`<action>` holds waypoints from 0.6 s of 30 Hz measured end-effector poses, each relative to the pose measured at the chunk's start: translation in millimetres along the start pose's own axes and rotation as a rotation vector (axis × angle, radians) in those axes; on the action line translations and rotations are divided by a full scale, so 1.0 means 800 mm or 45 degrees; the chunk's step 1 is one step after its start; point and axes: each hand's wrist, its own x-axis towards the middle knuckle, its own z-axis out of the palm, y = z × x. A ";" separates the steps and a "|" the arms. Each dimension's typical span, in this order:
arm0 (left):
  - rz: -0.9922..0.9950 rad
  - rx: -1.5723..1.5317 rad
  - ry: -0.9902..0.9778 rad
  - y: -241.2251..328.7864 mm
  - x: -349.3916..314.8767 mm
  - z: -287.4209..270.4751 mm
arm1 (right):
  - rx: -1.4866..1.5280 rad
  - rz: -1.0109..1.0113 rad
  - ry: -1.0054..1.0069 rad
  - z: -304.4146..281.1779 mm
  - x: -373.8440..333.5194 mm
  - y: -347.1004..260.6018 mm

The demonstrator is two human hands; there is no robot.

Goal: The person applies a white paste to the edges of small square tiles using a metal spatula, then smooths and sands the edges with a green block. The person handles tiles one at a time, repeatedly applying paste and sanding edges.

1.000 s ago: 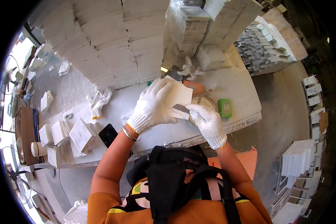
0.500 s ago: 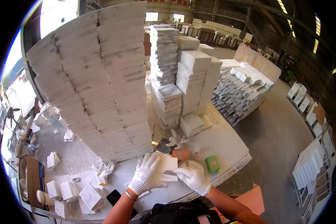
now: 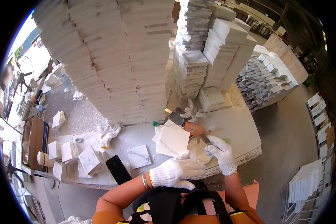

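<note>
Lowered since before, white tile [image 3: 172, 141] now lies just beyond left hand [image 3: 177, 172] fingers [image 3: 186, 156]

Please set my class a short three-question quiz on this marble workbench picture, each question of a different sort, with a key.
1. True or false: both hands wear white knitted gloves.
2. Multiple choice: the flat black rectangular phone-like slab lies (a) on the tall tile stack, (b) at the near bench edge by the left forearm, (c) on the floor.
3. Short answer: what lies on the bench just beyond the left hand?

Key:
1. True; the right hand is gloved too, its fingers on a small dark tool.
2. b.
3. A square white marble tile with grey veins, tilted cornerwise, on the pale stone workbench.
</note>
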 end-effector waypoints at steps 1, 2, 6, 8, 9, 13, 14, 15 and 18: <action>0.025 -0.161 0.034 -0.001 -0.006 0.002 | 0.013 -0.002 -0.001 -0.006 0.006 0.009; -0.119 0.040 0.206 -0.001 -0.011 -0.003 | -0.013 0.004 0.009 -0.008 0.013 0.009; -0.782 0.440 0.547 0.010 -0.022 -0.009 | -0.118 -0.017 -0.053 -0.014 0.039 0.007; -0.986 0.489 0.529 0.003 -0.019 0.011 | -0.233 -0.008 -0.141 -0.016 0.064 0.007; -1.000 0.494 0.556 0.001 -0.017 0.018 | -0.291 -0.011 -0.187 -0.016 0.078 0.006; -0.993 0.493 0.659 -0.007 -0.008 0.030 | -0.348 -0.105 -0.448 0.004 0.119 -0.022; -0.981 0.492 0.684 -0.010 -0.009 0.031 | -0.323 -0.084 -0.505 0.009 0.131 -0.019; -0.941 0.490 0.702 -0.014 -0.011 0.032 | -0.298 -0.062 -0.560 0.012 0.141 -0.019; -0.843 0.463 0.749 -0.028 -0.019 0.031 | -0.393 -0.062 -0.713 0.023 0.160 -0.021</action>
